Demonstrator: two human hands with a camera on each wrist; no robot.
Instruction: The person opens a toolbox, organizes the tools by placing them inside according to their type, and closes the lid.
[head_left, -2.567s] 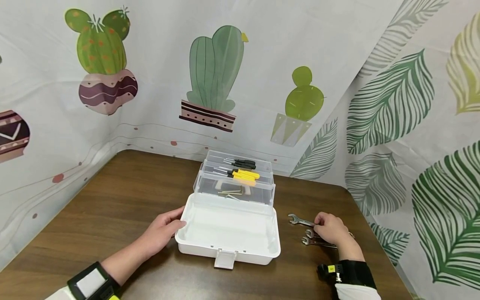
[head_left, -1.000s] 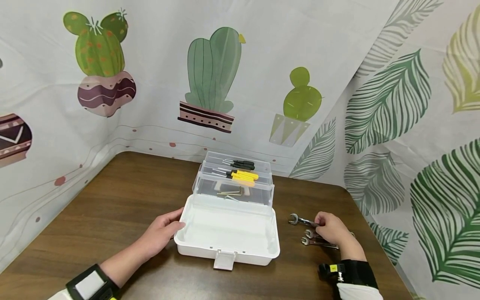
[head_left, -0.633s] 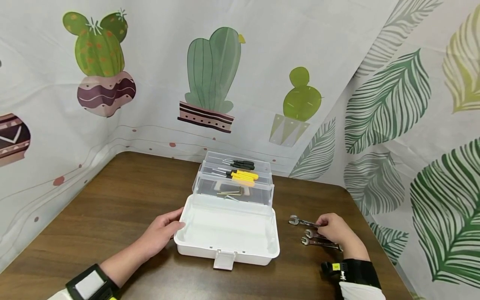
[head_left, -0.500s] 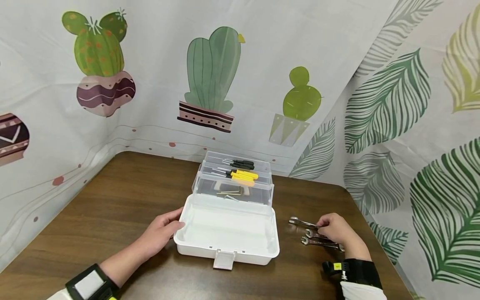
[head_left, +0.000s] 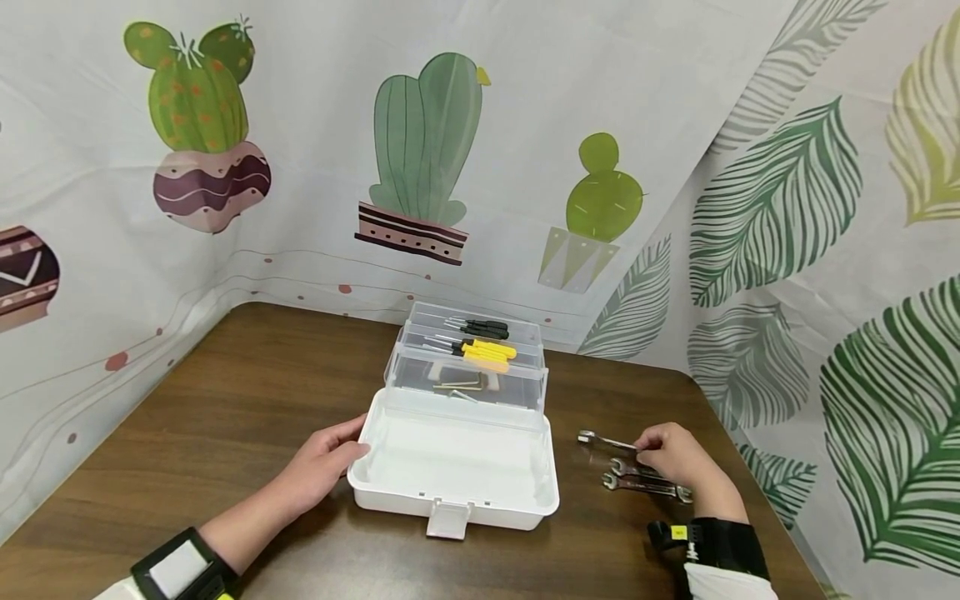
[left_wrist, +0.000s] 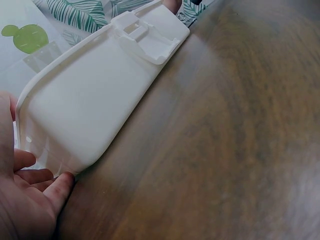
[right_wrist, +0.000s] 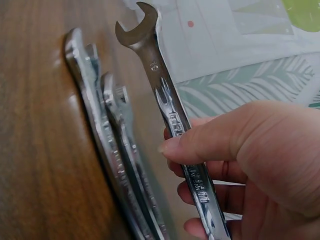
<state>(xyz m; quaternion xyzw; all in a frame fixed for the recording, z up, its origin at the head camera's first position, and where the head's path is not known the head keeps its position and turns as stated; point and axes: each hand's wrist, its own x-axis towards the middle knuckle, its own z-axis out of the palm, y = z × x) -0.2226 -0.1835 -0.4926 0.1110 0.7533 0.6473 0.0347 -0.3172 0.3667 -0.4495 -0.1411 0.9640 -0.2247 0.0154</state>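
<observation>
A white toolbox [head_left: 450, 467] stands unfolded mid-table, with clear stepped trays at the back. My left hand [head_left: 324, 462] grips its left side, thumb over the rim; in the left wrist view the fingertips curl against the corner. On the right, my right hand [head_left: 678, 461] pinches a chrome wrench [right_wrist: 172, 112] between thumb and fingers, the open-ended head pointing away from the palm and the far end hidden by the hand. Two more wrenches lie side by side on the table just nearer, one shiny wrench [head_left: 643, 486] in front and another wrench [head_left: 626, 469] behind it.
In the clear trays [head_left: 420, 367] lie black-handled screwdrivers [head_left: 483, 329], yellow-handled screwdrivers [head_left: 487, 352] and hex keys [head_left: 465, 384]. A white latch [head_left: 448, 518] hangs from the toolbox's front edge. Behind the wooden table [head_left: 225, 400] hangs a printed cloth [head_left: 315, 167].
The wrench in my right hand has turned on its edge, its head tilting, and the hand has shifted slightly right, uncovering more of the wrenches below. My left hand stays on the toolbox.
</observation>
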